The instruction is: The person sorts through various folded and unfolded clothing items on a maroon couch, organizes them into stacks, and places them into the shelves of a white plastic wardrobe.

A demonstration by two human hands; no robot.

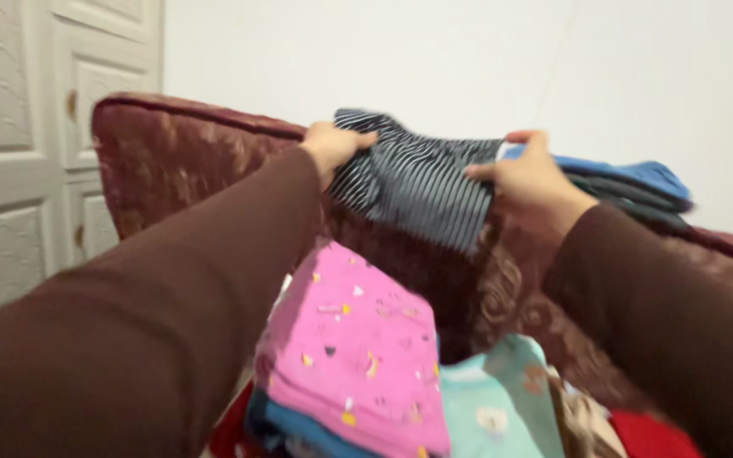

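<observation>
Both my hands hold a dark striped garment (422,182) on top of a maroon sofa backrest (180,153). My left hand (332,148) grips its left end, fingers curled over the fabric. My right hand (532,182) grips its right end, beside a small stack of folded blue and dark clothes (638,187) lying along the backrest top. Both my arms are in brown sleeves. The striped garment hangs partly down the front of the backrest.
Below my arms lies a pile of folded clothes: a pink patterned piece (354,348) on top, a light teal one (494,407) beside it, red fabric (655,437) at the lower right. A white panelled door (19,144) stands left. A white wall (468,59) is behind.
</observation>
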